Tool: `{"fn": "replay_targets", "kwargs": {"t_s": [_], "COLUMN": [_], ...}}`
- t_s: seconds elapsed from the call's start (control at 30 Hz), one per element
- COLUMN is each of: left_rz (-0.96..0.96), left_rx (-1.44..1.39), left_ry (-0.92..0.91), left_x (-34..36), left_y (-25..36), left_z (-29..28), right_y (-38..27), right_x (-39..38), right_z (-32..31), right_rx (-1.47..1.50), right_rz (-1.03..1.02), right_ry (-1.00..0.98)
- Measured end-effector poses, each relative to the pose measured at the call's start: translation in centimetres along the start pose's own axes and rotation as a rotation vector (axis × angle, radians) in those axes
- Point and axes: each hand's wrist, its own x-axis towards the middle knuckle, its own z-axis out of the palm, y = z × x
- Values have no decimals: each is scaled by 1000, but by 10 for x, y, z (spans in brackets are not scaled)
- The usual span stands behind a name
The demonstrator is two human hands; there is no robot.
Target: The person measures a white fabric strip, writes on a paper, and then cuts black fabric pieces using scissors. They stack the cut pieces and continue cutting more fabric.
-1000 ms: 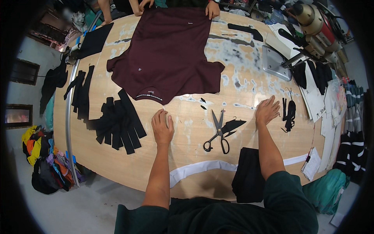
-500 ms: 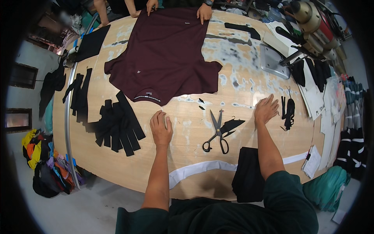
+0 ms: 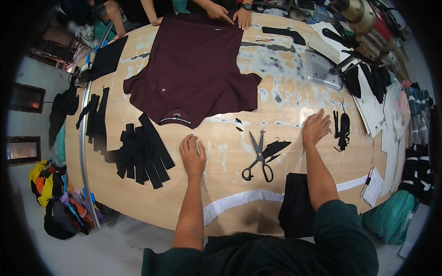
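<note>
My left hand (image 3: pixel 192 154) rests palm down on the wooden table, fingers extended, just below the collar of a maroon T-shirt (image 3: pixel 195 64) spread flat. My right hand (image 3: pixel 316 128) lies flat on the table too, its fingers stretched out and holding nothing. Between the two lies a pair of black-handled scissors (image 3: pixel 258 158), blades a little apart, beside a small black fabric scrap (image 3: pixel 277 147). A bundle of black strips (image 3: pixel 343 131) is just right of my right hand. Left of my left hand, several black fabric strips (image 3: pixel 142 158) are fanned out.
Across the table, a co-worker's hand (image 3: pixel 243 19) rests at the shirt's hem. A cutting machine (image 3: pixel 324 73) stands at the far right. White tape (image 3: pixel 244 198) runs along the near edge, under folded black fabric (image 3: pixel 294 207). Paper patterns (image 3: pixel 368 115) line the right side.
A co-worker's hand has moved from the shirt's far left corner across to its far right corner, pointing there. My hands stay flat on the table; the view has shifted slightly.
</note>
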Motion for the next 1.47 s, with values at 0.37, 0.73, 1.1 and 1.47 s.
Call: {"fn": "replay_targets", "kwargs": {"t_s": [0.37, 0.73, 1.1, 1.47], "left_rz": [27, 49, 82, 69], "left_rx": [-7, 33, 32, 97], "left_ry": [22, -3, -51, -89], "left_x": [-1, 1, 0, 0], "left_y": [-1, 0, -3, -10], "left_z": [1, 1, -1, 3], "right_y": [-3, 0, 3, -1], "right_x": [0, 0, 1, 5], "right_z": [-5, 4, 8, 6], "right_rx": [6, -39, -66, -106], "right_rz": [-2, -5, -9, 57], "right_ry": [23, 84, 104, -13]}}
